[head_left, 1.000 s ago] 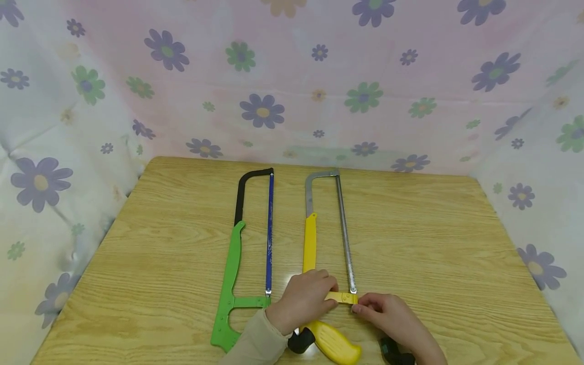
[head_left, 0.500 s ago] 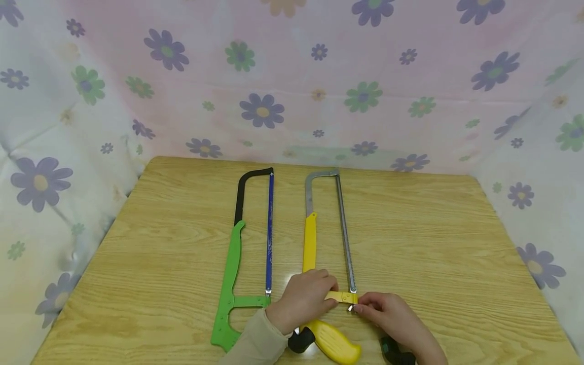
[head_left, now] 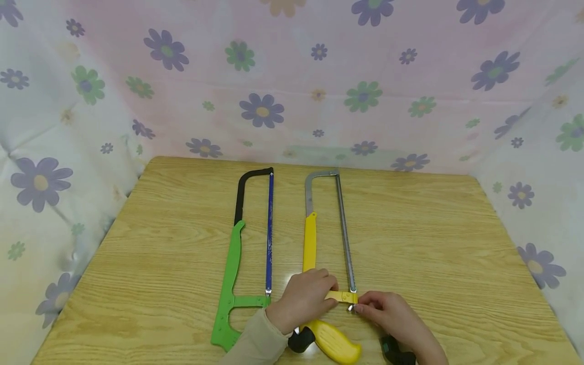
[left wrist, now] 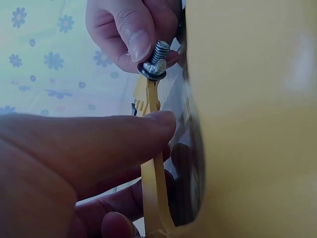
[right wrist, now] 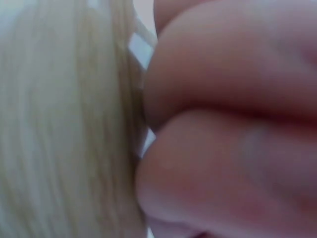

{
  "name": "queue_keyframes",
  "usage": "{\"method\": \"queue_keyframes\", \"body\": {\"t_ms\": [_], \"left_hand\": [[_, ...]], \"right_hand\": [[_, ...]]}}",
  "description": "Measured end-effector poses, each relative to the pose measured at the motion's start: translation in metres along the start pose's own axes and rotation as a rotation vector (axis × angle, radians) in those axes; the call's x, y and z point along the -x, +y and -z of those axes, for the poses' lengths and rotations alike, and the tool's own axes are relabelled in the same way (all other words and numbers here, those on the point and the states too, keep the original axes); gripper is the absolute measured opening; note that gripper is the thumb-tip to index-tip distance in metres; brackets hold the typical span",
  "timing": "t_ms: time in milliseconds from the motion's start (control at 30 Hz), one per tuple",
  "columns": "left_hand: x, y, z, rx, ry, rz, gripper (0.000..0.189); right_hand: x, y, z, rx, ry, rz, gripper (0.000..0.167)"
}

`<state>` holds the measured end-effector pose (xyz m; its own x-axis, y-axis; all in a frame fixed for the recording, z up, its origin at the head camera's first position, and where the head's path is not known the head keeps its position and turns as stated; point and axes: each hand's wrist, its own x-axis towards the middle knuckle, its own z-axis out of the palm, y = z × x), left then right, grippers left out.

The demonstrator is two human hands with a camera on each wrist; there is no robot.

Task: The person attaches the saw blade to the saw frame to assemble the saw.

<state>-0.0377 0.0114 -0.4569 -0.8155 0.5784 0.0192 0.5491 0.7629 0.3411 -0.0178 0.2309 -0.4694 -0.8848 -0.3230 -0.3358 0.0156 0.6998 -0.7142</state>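
Observation:
A yellow hacksaw (head_left: pixel 309 243) with a grey metal blade (head_left: pixel 345 233) lies on the table. My left hand (head_left: pixel 303 296) grips its short yellow crossbar (head_left: pixel 343 297), thumb on one side and fingers on the other in the left wrist view. A threaded bolt (left wrist: pixel 161 48) with a nut (left wrist: pixel 156 66) sticks out at the bar's end. My right hand (head_left: pixel 392 315) pinches the nut there with thumb (left wrist: pixel 139 43) and fingers. The right wrist view is filled by blurred curled fingers (right wrist: pixel 208 163) close to the wood, hiding the nut.
A green hacksaw (head_left: pixel 232 263) with a blue blade (head_left: pixel 269 233) lies to the left, partly under my left sleeve (head_left: pixel 262 339). A black object (head_left: pixel 396 351) lies below my right hand. Flowered cloth (head_left: pixel 292 76) surrounds the wooden table (head_left: pixel 173 243).
A small silver bit of the nut, hidden a second ago, shows at my right fingertips, which have shifted slightly. The left hand and both saws have stayed put.

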Motion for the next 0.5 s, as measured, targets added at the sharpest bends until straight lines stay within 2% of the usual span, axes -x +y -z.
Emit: {"method": "queue_keyframes", "body": {"t_ms": [367,500], "left_hand": [[0.0005,0.0040,0.0023,0.001,0.024,-0.001,0.016],[0.0028,0.0033,0.0042,0.020,0.014,0.005,0.017]], "right_hand": [[0.0027,0.0005,0.0046,-0.113,-0.014,-0.036,0.030],[-0.0001,0.0019,0.0033,-0.152,-0.009,-0.055,0.031]]}}
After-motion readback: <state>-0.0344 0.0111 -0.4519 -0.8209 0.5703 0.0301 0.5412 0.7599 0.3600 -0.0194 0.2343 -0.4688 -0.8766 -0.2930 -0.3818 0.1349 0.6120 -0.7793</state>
